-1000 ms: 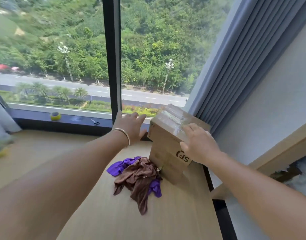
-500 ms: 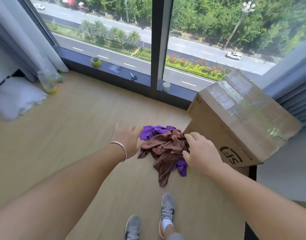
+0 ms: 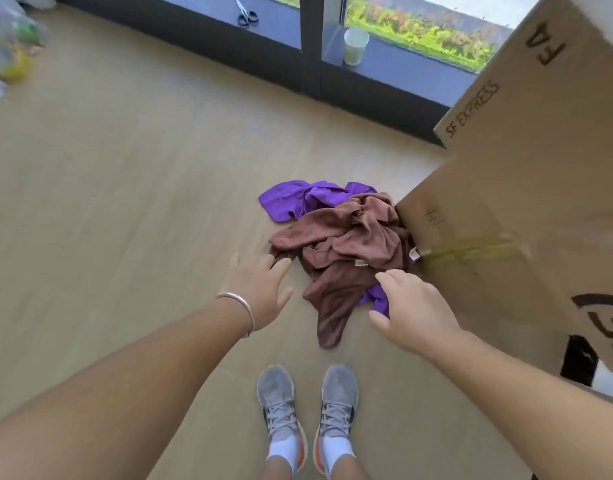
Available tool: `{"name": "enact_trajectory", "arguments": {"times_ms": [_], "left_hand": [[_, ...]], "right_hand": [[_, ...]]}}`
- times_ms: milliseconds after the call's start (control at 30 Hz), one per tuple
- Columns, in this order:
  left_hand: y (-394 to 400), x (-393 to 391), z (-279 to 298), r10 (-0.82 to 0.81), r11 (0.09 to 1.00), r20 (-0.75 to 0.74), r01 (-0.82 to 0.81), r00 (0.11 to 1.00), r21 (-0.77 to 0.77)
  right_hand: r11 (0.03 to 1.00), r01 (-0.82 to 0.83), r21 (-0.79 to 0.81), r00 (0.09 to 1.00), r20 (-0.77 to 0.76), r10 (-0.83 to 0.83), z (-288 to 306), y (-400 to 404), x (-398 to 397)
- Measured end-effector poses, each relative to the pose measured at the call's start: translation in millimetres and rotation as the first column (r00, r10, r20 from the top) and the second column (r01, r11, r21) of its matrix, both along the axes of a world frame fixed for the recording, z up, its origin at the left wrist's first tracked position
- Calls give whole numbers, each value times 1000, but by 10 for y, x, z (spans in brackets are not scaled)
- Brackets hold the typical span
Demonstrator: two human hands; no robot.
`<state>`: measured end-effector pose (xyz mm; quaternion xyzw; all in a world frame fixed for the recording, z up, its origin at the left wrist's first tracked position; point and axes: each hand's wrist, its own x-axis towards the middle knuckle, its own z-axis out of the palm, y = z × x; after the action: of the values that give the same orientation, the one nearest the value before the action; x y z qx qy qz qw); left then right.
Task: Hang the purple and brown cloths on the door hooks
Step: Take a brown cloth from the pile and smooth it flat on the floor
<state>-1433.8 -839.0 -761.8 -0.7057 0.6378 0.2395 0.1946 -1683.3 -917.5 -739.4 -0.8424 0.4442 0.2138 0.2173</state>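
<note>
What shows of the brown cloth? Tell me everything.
The brown cloth is a soft, matte, reddish-brown fabric lying crumpled on the wooden floor, bunched in folds with one end trailing toward the shoes. It lies over the purple cloth, which shows beyond it and at its near right edge. Its right side lies against the cardboard box. The left hand and right hand reach at its near edges, neither gripping it.

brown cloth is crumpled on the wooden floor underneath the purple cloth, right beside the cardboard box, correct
Not quite. The head view shows the crumpled brown cloth lying on top of the purple cloth, not underneath it. It does sit on the wooden floor beside the cardboard box.
</note>
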Motion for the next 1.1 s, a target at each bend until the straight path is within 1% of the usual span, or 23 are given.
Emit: {"name": "enact_trajectory", "arguments": {"times_ms": [167,300,500,600,700,833,933,1100], "left_hand": [[-195,-167,-1277,-25,1000,-60,26,998,14],[-409,-262,-2088,-43,999,-79,40,996,-32],[-815,-286,-2950,-96,994,-71,91,993,-61],[-981,-277,-3220,-115,991,-103,107,988,-81],[-1115,-275,-3390,-144,988,-78,140,986,-59],[-1184,-287,-3351,-199,977,35,201,979,-66],[-1097,-257,-3111,-190,977,44,194,981,-93],[-806,18,-2420,-115,984,-41,108,993,-144]], "right_hand": [[999,22,41,1000,-2,-22,-1119,-74,10],[998,-3,57,1000,-18,4,-1889,-144,-24],[999,34,19,999,40,-35,-2773,-397,35],[997,63,-51,996,61,-59,-3065,-556,64],[983,41,-179,998,53,-32,-3261,-731,51],[956,-10,-293,999,-32,0,-3307,-895,42],[951,-17,-307,997,-80,-8,-3123,-915,26],[954,-57,-293,991,-134,18,-2497,-752,100]]}}
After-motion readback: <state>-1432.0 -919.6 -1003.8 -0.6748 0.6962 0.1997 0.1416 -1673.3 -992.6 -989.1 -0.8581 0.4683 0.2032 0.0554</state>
